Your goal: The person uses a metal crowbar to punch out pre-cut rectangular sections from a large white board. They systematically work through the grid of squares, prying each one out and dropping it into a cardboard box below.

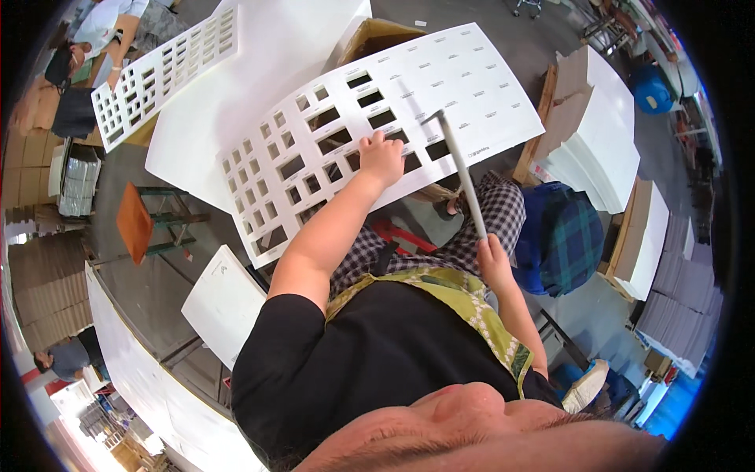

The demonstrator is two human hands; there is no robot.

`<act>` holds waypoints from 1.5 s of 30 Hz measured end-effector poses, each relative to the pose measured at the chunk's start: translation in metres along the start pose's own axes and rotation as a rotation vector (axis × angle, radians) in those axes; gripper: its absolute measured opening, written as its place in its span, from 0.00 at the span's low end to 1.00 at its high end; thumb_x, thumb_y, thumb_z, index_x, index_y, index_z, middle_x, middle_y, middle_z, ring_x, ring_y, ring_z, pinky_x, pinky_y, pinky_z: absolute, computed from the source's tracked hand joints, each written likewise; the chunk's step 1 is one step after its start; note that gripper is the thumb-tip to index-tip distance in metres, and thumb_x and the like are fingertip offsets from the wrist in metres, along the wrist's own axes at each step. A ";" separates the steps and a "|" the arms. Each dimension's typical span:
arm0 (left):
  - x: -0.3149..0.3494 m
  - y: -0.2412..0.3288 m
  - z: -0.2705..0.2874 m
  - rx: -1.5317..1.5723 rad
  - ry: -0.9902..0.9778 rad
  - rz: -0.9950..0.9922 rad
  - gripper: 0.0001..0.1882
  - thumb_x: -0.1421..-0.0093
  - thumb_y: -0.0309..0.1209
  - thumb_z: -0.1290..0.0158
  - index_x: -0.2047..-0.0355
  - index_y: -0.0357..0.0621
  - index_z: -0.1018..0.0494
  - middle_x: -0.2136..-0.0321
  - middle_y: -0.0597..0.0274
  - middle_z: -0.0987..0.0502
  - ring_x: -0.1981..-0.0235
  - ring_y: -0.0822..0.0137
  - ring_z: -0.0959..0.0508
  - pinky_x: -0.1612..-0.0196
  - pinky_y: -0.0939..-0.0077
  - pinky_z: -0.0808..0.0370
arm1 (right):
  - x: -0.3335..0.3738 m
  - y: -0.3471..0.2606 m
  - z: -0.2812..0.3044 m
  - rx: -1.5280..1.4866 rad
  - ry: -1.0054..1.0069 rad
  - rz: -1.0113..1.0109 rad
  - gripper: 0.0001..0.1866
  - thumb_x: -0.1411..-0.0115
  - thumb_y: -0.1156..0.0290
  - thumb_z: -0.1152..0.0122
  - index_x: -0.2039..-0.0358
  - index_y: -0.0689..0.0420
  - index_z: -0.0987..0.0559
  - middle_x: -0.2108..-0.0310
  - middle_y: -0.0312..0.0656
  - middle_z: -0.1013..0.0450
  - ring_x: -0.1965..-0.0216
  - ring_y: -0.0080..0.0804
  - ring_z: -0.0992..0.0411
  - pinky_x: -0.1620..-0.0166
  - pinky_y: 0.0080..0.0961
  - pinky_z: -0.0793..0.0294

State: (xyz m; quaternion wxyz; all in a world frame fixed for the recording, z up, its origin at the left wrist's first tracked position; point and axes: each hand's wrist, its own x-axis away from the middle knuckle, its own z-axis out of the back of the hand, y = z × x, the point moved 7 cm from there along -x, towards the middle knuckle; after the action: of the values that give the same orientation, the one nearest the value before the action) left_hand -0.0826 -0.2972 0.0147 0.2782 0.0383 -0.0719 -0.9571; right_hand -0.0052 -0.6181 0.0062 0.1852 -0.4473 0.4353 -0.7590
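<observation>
A large white panel (503, 114) lies tilted across my lap. Rectangular openings are cut through its left and middle parts, while its right part is uncut and carries small printed labels. My left hand (382, 160) rests on the panel among the openings, its fingers curled and closed on a strip between them. My right hand (493, 259) grips the lower end of a hammer-like tool (464, 177) with a long, pale grey handle. The tool's small dark bent head is over the panel's uncut part. Whether the head touches the panel I cannot tell.
Behind the panel stand a white sheet (197, 149) and an open cardboard box (377, 38). Stacks of white boards (594, 130) rise at the right, beside a plaid cloth (562, 236). An orange-topped stool (135, 223) is at left. At upper left, another person's hand (114, 79) touches a similar cut panel (169, 75).
</observation>
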 end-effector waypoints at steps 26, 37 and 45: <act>0.004 -0.004 -0.003 0.065 -0.020 0.042 0.09 0.46 0.37 0.47 0.67 0.49 0.24 0.68 0.65 0.20 0.52 0.62 0.33 0.51 0.54 0.43 | 0.013 -0.034 0.005 0.380 0.271 0.210 0.17 0.32 0.60 0.59 0.73 0.59 0.33 0.85 0.43 0.37 0.83 0.35 0.36 0.78 0.30 0.38; 0.002 -0.004 -0.002 0.070 -0.046 0.042 0.09 0.45 0.38 0.47 0.67 0.49 0.25 0.68 0.66 0.21 0.52 0.62 0.33 0.52 0.54 0.42 | 0.002 0.006 0.003 0.329 0.208 0.138 0.19 0.32 0.55 0.59 0.71 0.58 0.32 0.85 0.41 0.37 0.83 0.34 0.36 0.77 0.32 0.36; 0.002 -0.001 0.001 0.091 -0.052 0.046 0.09 0.46 0.37 0.47 0.68 0.49 0.24 0.69 0.64 0.21 0.52 0.62 0.32 0.51 0.54 0.42 | -0.007 0.006 -0.004 0.516 0.217 0.253 0.16 0.34 0.60 0.55 0.72 0.61 0.33 0.83 0.55 0.36 0.80 0.58 0.36 0.75 0.42 0.36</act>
State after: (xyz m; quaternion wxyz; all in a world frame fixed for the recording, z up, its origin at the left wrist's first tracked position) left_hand -0.0852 -0.2973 0.0153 0.2960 0.0246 -0.1235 -0.9468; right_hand -0.0059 -0.6147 -0.0034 0.3381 -0.2441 0.2978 -0.8587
